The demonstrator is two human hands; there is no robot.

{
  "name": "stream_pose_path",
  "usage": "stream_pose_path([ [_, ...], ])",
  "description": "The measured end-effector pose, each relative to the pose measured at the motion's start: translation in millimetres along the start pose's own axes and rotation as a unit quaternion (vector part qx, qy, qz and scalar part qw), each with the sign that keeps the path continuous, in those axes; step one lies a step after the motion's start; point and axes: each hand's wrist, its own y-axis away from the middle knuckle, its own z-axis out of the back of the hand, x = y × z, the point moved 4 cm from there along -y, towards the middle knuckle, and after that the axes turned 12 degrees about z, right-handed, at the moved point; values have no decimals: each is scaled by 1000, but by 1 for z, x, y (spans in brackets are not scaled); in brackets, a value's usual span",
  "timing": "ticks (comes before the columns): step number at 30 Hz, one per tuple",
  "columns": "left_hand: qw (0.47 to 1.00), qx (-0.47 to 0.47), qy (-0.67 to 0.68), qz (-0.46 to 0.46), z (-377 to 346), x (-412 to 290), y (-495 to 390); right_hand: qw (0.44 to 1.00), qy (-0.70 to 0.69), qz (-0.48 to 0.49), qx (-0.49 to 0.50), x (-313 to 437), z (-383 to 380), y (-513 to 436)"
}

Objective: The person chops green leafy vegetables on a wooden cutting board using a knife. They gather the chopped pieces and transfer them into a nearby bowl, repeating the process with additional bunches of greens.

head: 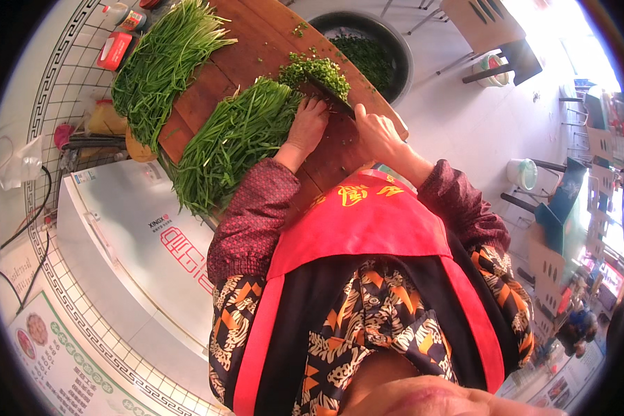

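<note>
My right hand [377,132] grips the handle of a kitchen knife [334,94], whose dark blade stands on the wooden board [338,151]. Fingers bent, my left hand [308,125] presses on the cut end of a bundle of long green chives [239,135], just left of the blade. On the blade's far side lies a heap of finely chopped chives [320,72]. A second bundle of chives [169,67] rests farther back on the left of the board. The knife handle is mostly hidden in my fist.
A large dark basin [403,62] holding chopped greens stands below the board's far right edge. A white chest freezer [135,208] is at left. Along the tiled wall are a sauce bottle [125,16] and a red container [115,51]. Chairs [483,21] and buckets [521,173] stand at right.
</note>
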Motion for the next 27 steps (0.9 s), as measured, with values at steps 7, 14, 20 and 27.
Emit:
stream_pose_path([
  [7,1000,12,-15,-6,-1,0,1,1000,4,2,-13,8,5,5],
  [14,995,3,79,53,1,5,-3,1000,-5,13,-22,12,3,13],
  [20,990,14,97,98,3,5,-8,1000,2,1,-12,5,-7,8],
  [27,990,18,98,95,3,4,-8,1000,11,0,-26,1,-13,-5],
])
